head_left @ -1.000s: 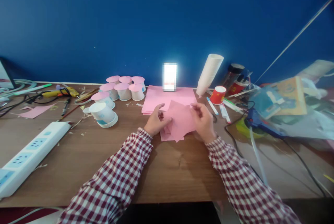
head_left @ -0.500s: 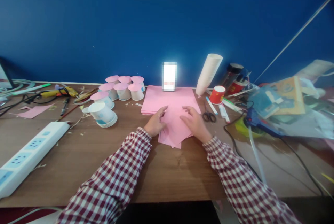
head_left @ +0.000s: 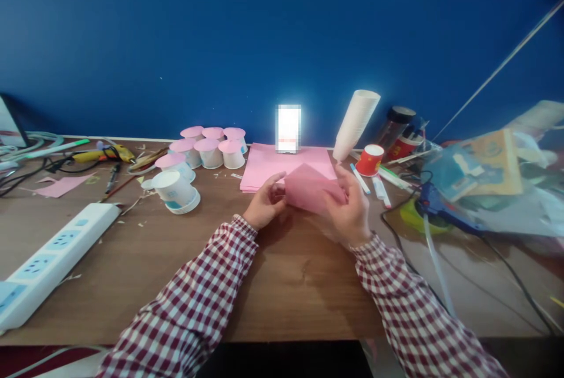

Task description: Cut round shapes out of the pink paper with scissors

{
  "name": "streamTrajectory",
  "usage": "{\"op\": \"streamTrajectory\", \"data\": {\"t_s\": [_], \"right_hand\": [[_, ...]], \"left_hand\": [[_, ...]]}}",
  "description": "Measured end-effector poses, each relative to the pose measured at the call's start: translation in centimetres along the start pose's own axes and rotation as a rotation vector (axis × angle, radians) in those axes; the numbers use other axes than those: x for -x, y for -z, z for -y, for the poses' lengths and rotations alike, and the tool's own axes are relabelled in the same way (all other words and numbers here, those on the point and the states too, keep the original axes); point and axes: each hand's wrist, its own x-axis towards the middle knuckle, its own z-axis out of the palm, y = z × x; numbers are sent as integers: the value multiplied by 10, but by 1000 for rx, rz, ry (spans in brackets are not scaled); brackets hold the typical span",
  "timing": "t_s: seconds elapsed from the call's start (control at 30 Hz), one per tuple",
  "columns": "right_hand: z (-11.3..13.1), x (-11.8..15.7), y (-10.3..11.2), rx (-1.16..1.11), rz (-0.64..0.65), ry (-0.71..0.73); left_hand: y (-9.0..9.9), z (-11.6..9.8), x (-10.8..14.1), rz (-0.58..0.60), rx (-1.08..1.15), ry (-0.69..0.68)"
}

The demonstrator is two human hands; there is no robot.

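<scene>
Small sheets of pink paper [head_left: 308,191] are raised and tilted between my hands, just above the desk. My right hand [head_left: 352,207] grips their right end, thumb on the near face and fingers behind. At the left edge, my left hand [head_left: 267,201] has curled fingers and thumb closed around the paper's side; the exact contact is partly hidden. Behind them lies a stack of larger pink sheets [head_left: 264,167], with a blurred bright upright rectangle [head_left: 288,131] at its back.
Left stand several paper cups with pink tops [head_left: 210,154], stacked white cups [head_left: 170,190] and a power strip [head_left: 61,260]. A leaning cup stack [head_left: 356,125], red cup [head_left: 370,160], markers [head_left: 381,191] and blue glue gun [head_left: 445,210] sit right. A yellow glue gun [head_left: 106,154] lies far left.
The small pink sheets have been lifted off the desk and tilted up. My right hand has closed on them and shifted slightly right, now covering the scissors seen earlier.
</scene>
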Motion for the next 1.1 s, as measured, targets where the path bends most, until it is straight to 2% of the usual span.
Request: {"op": "streamTrajectory", "data": {"t_s": [0.07, 0.17, 0.23, 0.33, 0.47, 0.6, 0.7, 0.77, 0.83, 0.97, 1.03, 1.1], "right_hand": [[2, 1, -2, -7, -40, 1], [7, 3, -7, -61, -85, -71], [8, 5, -12, -97, -48, -144], [5, 8, -16, -105, 47, -173], [0, 9, -16, -109, 66, -202], [0, 7, -13, -118, 49, -205], [3, 7, -12, -118, 75, -182], [5, 7, -13, -139, 146, -177], [6, 8, -15, -190, 248, -185], [7, 9, -19, -268, 342, -195], [5, 7, -19, -249, 303, -208], [3, 6, -19, -240, 258, -236]], "left_hand": [[-1, 1, 0, -12, -11, 11], [-4, 3, 2, -11, 6, 69], [-6, 5, 3, -9, -19, 111], [-7, 7, 4, 14, -97, 140], [-5, 3, 6, 86, -157, 142], [-4, -10, 8, 96, -170, 53], [-4, -19, 11, 47, -209, -95], [-4, -22, 11, -6, -323, -215], [-5, -21, 11, -49, -438, -276], [-8, -14, 9, -70, -507, -217], [-9, -11, 7, -116, -480, -160], [-9, -11, 6, -183, -492, -190]]}}
